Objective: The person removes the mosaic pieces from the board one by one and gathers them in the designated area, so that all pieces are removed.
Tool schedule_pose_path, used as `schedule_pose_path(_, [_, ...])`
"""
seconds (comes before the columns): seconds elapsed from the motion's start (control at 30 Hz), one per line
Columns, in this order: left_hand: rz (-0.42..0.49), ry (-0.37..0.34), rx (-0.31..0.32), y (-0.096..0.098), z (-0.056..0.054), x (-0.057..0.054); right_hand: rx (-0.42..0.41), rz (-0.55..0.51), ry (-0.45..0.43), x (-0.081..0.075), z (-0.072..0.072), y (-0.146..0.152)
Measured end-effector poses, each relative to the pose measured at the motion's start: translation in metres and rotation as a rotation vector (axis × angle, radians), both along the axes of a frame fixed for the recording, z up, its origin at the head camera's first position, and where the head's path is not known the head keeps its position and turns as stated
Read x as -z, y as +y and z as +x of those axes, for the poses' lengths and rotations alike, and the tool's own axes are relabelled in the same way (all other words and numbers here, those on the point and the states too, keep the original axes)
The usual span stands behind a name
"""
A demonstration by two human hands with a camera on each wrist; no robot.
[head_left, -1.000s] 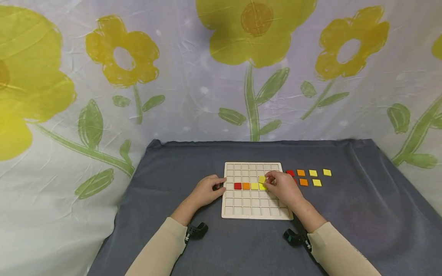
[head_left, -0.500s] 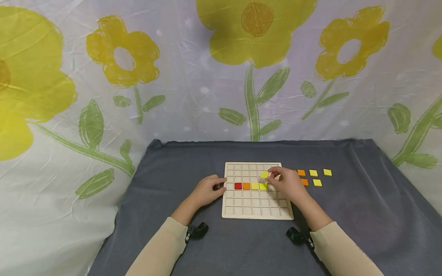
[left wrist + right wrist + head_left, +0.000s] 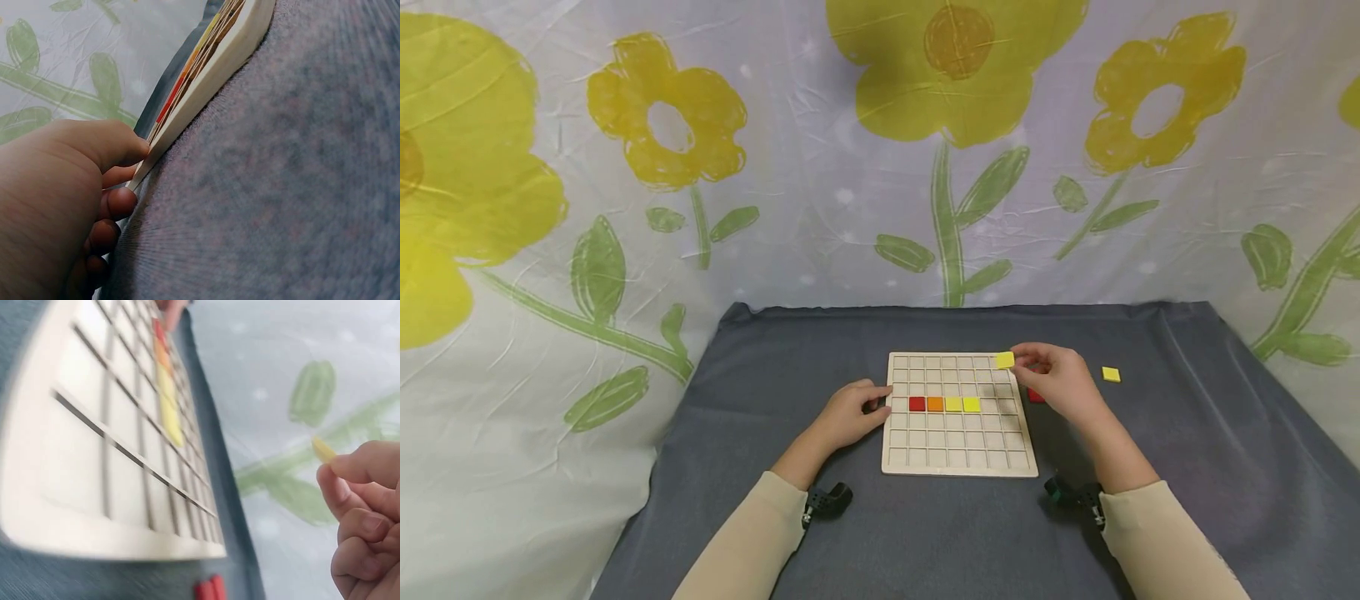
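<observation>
A square wooden grid board (image 3: 958,446) lies on the dark cloth. One of its rows bears a red tile (image 3: 917,404), an orange tile (image 3: 935,404) and two yellow tiles (image 3: 962,404), side by side. My right hand (image 3: 1060,382) pinches another yellow tile (image 3: 1004,360) between thumb and fingertips; it overlaps the board's far right corner in the head view. In the right wrist view that tile shows edge-on, raised against the curtain. My left hand (image 3: 847,414) touches the board's left edge with its thumb and index fingertips set apart; its other fingers bend loosely beside the edge.
Right of the board lie red tiles (image 3: 209,590), partly covered by my right hand in the head view. A loose yellow tile (image 3: 1111,374) lies farther right. A flower-printed curtain (image 3: 820,208) hangs behind the cloth-covered table (image 3: 955,542).
My right hand has moved right and back, lifting the pinched yellow tile away from the tile row. It now covers most loose tiles. The left hand and board stay put.
</observation>
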State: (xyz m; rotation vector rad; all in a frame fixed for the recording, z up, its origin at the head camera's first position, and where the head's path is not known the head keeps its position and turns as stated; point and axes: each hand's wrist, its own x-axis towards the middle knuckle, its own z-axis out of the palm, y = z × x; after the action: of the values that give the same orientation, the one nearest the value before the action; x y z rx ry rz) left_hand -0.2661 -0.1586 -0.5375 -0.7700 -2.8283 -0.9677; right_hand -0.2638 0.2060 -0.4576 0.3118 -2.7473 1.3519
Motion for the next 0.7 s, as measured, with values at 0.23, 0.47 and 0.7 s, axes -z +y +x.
schedule_pose_path(0.23, [0.002,-0.007,-0.006,0.001,0.001,-0.002,0.054,-0.004,-0.018,-0.012,0.0,0.027])
schedule_pose_path(0.47, [-0.006,-0.002,-0.004,0.001,0.001,-0.003,0.079,0.019,-0.045,-0.018,0.002,0.055])
schedule_pose_path(0.7, [0.004,-0.01,0.01,0.0,0.002,-0.002,0.111,0.042,-0.052,-0.022,0.004,0.081])
